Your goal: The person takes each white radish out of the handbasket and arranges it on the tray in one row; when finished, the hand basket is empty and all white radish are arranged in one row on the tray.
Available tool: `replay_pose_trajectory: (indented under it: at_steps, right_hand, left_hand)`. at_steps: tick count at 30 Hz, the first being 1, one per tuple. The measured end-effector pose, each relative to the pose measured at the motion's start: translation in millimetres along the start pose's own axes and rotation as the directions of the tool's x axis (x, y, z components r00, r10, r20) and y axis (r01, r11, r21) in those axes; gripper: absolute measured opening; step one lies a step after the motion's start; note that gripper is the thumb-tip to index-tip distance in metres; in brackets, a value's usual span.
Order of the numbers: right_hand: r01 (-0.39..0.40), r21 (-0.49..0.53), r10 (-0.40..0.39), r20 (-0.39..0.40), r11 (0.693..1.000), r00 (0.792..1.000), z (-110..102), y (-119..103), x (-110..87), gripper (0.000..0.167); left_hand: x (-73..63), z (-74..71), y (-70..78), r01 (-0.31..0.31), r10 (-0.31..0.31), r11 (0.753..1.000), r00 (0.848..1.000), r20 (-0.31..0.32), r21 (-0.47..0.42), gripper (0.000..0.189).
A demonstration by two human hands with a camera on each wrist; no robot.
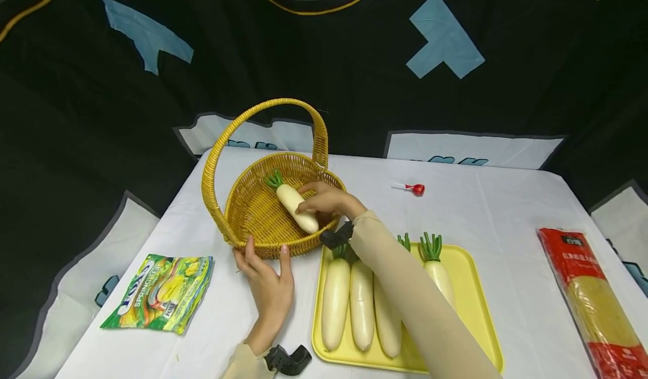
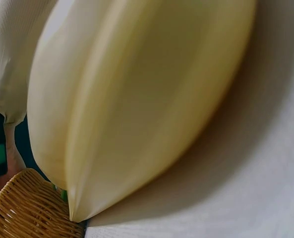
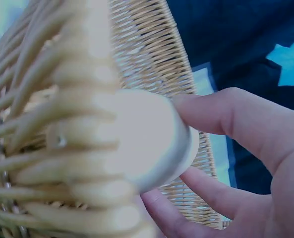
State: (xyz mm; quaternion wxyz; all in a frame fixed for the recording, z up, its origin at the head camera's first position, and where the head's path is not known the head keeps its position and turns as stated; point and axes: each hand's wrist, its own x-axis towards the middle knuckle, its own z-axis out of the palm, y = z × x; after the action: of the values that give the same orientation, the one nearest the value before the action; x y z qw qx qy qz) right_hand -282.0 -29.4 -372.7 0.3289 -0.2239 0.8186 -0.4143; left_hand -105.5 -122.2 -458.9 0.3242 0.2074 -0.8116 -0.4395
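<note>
My right hand [image 1: 326, 199] reaches into the yellow wicker basket [image 1: 253, 176] and holds a white radish [image 1: 296, 204] with green leaf stubs. In the right wrist view, thumb and fingers stand on either side of the radish [image 3: 151, 139], partly behind the woven rim. My left hand [image 1: 270, 286] touches the basket's near side, thumb and fingers spread and fairly straight. Right of that hand, several white radishes [image 1: 336, 306] lie side by side on a yellow tray [image 1: 473, 289]. Pale radishes [image 2: 151, 99] fill much of the left wrist view, which does not show the left hand.
A green Fox's candy bag [image 1: 162, 292] lies at the left of the white table [image 1: 511, 210]. A red lollipop [image 1: 417, 189] is behind the tray. The long red-and-yellow package [image 1: 592, 300] rests at the right edge. The basket's tall handle [image 1: 217, 159] arches above it.
</note>
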Motion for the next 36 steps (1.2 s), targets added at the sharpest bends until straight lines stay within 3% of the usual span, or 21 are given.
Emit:
replay_pose_trajectory:
  at_steps: [10,18,25,36]
  right_hand:
    - [0.057,0.254,-0.061,0.010,0.966,0.998,-12.9,5.2,-22.0,0.058]
    - [0.098,0.356,-0.100,-0.014,0.929,0.995,-33.9,21.2,-55.8,0.058]
    - [0.108,0.474,-0.095,-0.051,0.874,0.994,-53.5,46.1,-92.2,0.055]
    - [0.140,0.473,-0.085,-0.136,0.870,0.987,-76.9,81.6,-154.0,0.060]
  left_hand:
    - [0.5,0.5,-1.8,0.002,-0.002,1.000,1.000,0.002,0.004,0.068]
    - [0.6,0.5,-0.4,0.002,-0.002,1.000,1.000,0.006,-0.006,0.068]
    - [-0.4,2.1,-2.2,-0.024,0.024,1.000,1.000,-0.011,-0.008,0.067]
    - [0.5,2.7,-1.4,-0.024,0.024,1.000,1.000,-0.012,-0.013,0.066]
